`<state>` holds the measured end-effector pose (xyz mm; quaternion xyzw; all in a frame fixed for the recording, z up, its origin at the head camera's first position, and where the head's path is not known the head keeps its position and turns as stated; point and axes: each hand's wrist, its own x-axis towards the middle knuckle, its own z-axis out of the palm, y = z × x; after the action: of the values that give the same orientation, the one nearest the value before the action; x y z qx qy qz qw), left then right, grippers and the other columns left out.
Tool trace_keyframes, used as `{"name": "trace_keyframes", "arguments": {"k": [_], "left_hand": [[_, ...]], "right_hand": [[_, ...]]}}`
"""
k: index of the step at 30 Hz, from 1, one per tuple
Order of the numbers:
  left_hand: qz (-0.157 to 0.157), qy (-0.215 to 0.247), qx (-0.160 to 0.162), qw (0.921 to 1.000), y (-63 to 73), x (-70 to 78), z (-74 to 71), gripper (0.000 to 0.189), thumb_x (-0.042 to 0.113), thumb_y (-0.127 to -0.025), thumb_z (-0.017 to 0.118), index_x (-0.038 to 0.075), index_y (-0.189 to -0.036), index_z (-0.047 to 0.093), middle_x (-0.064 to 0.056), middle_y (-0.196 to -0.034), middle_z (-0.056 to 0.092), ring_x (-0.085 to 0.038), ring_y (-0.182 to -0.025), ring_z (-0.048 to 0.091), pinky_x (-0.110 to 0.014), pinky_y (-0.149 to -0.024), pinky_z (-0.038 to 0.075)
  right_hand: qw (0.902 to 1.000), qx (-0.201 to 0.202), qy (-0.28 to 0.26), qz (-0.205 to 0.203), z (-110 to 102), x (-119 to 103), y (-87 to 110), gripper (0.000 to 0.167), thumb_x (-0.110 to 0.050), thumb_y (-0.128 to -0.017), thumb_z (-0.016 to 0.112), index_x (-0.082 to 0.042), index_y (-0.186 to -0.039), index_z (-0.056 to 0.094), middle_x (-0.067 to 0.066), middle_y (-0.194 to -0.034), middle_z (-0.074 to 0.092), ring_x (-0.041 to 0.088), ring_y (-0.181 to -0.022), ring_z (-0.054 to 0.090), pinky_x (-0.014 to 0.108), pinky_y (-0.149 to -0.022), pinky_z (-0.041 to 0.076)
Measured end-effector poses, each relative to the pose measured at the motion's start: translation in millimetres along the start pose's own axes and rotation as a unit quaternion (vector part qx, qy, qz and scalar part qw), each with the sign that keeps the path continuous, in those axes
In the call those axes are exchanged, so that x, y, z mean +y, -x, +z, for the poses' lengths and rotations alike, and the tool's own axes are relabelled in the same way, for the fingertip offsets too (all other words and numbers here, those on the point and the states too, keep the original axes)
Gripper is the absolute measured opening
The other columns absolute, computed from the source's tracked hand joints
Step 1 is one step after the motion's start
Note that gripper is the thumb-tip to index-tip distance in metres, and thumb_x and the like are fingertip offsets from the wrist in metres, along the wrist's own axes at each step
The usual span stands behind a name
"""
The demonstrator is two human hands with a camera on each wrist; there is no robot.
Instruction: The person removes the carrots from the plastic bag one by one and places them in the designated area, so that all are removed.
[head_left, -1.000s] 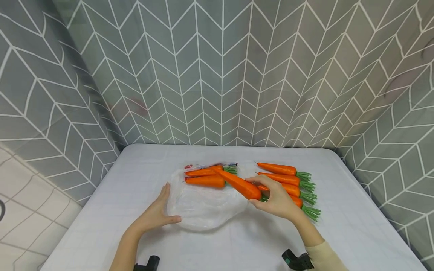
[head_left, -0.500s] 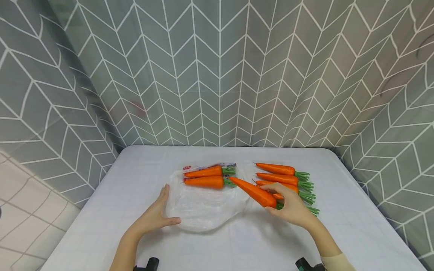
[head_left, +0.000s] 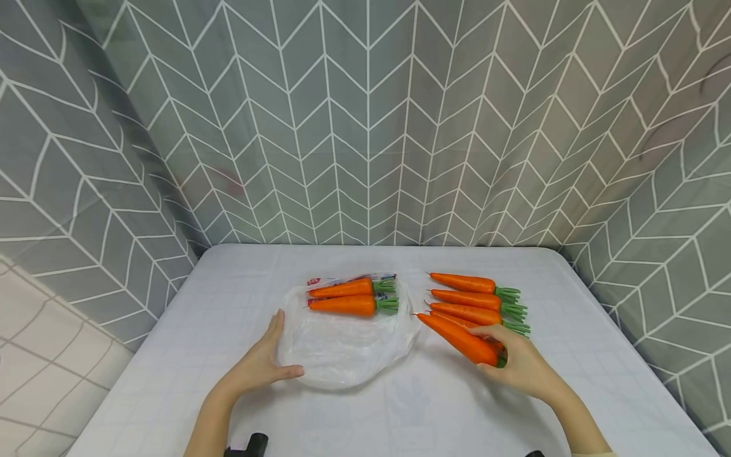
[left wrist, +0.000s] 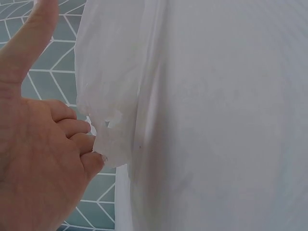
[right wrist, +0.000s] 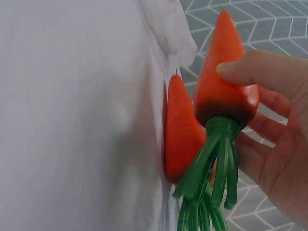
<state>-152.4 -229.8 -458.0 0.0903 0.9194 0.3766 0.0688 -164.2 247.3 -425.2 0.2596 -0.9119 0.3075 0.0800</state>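
My right hand (head_left: pixel 516 362) grips an orange carrot (head_left: pixel 457 337) near its thick end, thumb on one side and fingers on the other. The right wrist view shows this carrot's green stalks (right wrist: pixel 219 163) and another carrot (right wrist: pixel 180 134) lying just beyond it. My left hand (head_left: pixel 259 358) is spread at the left edge of a thin whitish plastic bag (head_left: pixel 348 355); in the left wrist view its fingertips are right at the bag's crumpled edge (left wrist: pixel 113 139). Two carrots, an upper one (head_left: pixel 342 289) and a lower one (head_left: pixel 345 306), lie side by side at the bag's far part.
Right of the bag, several more carrots lie in a row, stalks to the right, the farthest carrot (head_left: pixel 462 282) at the back. The held one overlaps the nearest of them. A white cloth (head_left: pixel 388 419) covers the table; grey patterned curtains (head_left: pixel 365 127) enclose it.
My right hand has carried the carrot from over the bag to the right and nearer me, beside the carrot row. The left hand and the two carrots on the bag have stayed put.
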Motion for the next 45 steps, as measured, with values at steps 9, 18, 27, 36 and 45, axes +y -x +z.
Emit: {"name": "trace_keyframes", "arguments": {"k": [9, 18, 27, 36, 45], "left_hand": [[-0.002, -0.009, 0.001, 1.0, 0.3, -1.8, 0.9, 0.125, 0.041, -0.073, 0.083, -0.01, -0.149, -0.002, -0.03, -0.155, -0.004, -0.045, -0.143, -0.001, -0.056, -0.113, 0.01], [-0.006, -0.007, -0.001, 1.0, 1.3, -2.0, 1.6, 0.126, 0.042, -0.073, 0.083, -0.009, -0.149, -0.004, -0.029, -0.155, -0.005, -0.045, -0.143, -0.002, -0.056, -0.113, 0.009], [-0.004, -0.008, 0.002, 1.0, -0.5, 1.9, -1.4, 0.126, 0.042, -0.073, 0.082, -0.009, -0.149, -0.003, -0.029, -0.156, -0.005, -0.044, -0.143, -0.002, -0.056, -0.113, 0.009], [0.001, -0.004, 0.004, 1.0, -0.6, 1.2, -0.4, 0.126, 0.041, -0.072, 0.083, -0.009, -0.149, -0.003, -0.028, -0.156, -0.005, -0.044, -0.143, -0.003, -0.057, -0.113, 0.008], [0.002, 0.001, 0.002, 1.0, -0.1, 1.3, 1.8, 0.125, 0.039, -0.072, 0.084, -0.01, -0.149, -0.002, -0.029, -0.156, -0.004, -0.045, -0.143, -0.002, -0.057, -0.113, 0.008]], "right_hand": [[0.9973, -0.032, 0.05, 0.044, -4, 11, 11.1, 0.052, -0.007, -0.067, 0.085, -0.008, -0.115, 0.066, 0.007, -0.114, 0.065, 0.029, -0.105, 0.061, 0.049, -0.087, 0.05], [0.995, -0.04, 0.079, 0.047, 2, 13, 13.6, 0.051, -0.01, -0.066, 0.086, -0.009, -0.113, 0.066, 0.007, -0.112, 0.065, 0.029, -0.103, 0.062, 0.05, -0.086, 0.05], [0.9915, -0.045, 0.105, 0.062, 3, 12, 9.8, 0.051, -0.014, -0.066, 0.087, -0.011, -0.112, 0.067, 0.005, -0.109, 0.063, 0.031, -0.1, 0.062, 0.053, -0.083, 0.051], [0.9825, -0.038, 0.164, 0.08, 2, 9, 11.1, 0.055, -0.027, -0.062, 0.09, -0.014, -0.11, 0.068, 0.001, -0.104, 0.058, 0.024, -0.091, 0.06, 0.048, -0.065, 0.053], [0.9823, -0.031, 0.157, 0.097, -6, 3, 13.1, 0.058, -0.036, -0.061, 0.09, -0.017, -0.112, 0.067, 0.003, -0.112, 0.058, 0.023, -0.094, 0.058, 0.045, -0.059, 0.051]]}}
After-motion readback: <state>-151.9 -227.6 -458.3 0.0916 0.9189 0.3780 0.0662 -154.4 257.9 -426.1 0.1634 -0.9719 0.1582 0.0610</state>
